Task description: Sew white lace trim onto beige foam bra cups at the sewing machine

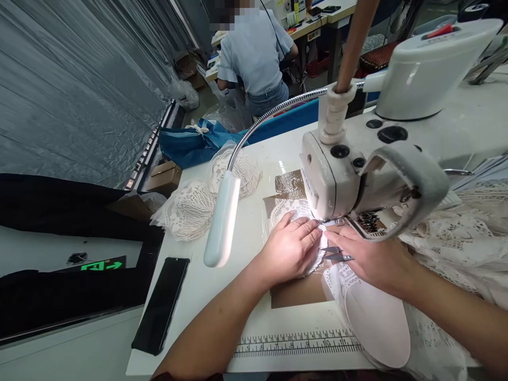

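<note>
My left hand lies flat over a white lace piece, pressing it to the table, fingers stretched toward the needle area. Under the sewing machine that lace is lit brightly; the needle itself is hidden behind the machine head. My right hand is curled around a pair of thread snips, whose dark blades point left, while its fingertips touch the fabric near the presser foot. Below the right hand lies a smooth pale oval pad edged with lace.
A lamp on a bendy metal neck hangs over the table. Lace cups lie at the back left and a black phone at the left edge. A printed ruler runs along the front. Lace fabric heaps at right. A person sits beyond.
</note>
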`<state>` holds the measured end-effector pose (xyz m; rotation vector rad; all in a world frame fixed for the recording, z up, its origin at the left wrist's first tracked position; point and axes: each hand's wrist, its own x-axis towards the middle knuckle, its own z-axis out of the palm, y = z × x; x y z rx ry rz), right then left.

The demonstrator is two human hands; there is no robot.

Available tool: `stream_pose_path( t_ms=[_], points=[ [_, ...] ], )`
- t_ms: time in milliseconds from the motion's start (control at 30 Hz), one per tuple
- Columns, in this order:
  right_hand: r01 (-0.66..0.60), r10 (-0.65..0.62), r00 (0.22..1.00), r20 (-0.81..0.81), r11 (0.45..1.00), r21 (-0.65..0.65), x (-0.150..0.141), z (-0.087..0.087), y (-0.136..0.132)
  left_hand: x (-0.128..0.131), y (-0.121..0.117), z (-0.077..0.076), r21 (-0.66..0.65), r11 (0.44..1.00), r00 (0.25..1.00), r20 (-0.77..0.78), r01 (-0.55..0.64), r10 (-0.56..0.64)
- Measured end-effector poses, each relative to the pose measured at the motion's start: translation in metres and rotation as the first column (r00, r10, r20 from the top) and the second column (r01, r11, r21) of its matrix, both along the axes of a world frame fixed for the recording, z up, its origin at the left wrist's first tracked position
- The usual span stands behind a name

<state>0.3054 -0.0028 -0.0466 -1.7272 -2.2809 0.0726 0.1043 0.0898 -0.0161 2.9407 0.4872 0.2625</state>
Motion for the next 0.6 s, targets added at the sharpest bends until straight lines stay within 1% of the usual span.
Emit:
stream_pose_path(
  t_ms=[133,367,467,600],
  points=[
    [-0.017,0.018,1.000,-0.022,0.999,0.043,0.0013,-0.0042,-0.0016,-0.0009,0.0022,-0.0025,0.007,1.000,0.999,0.036,0.007,-0.008],
    [-0.005,0.011,0.998,-0.057,0.995,0.098,-0.0031,0.0022,-0.0008,-0.0009,0.0053,-0.0053,-0.007,1.000,0.995,0.095,0.024,-0.023],
    [-0.013,0.015,0.999,-0.033,0.998,0.060,-0.0026,0.0009,0.0004,-0.0004,0.0053,-0.0050,-0.005,1.000,0.996,0.083,0.017,-0.017],
    [0.004,-0.004,1.000,-0.006,0.998,-0.055,-0.0010,-0.0027,0.0011,0.0021,0.0048,-0.0047,-0.014,1.000,0.999,0.041,-0.025,0.026]
  ],
)
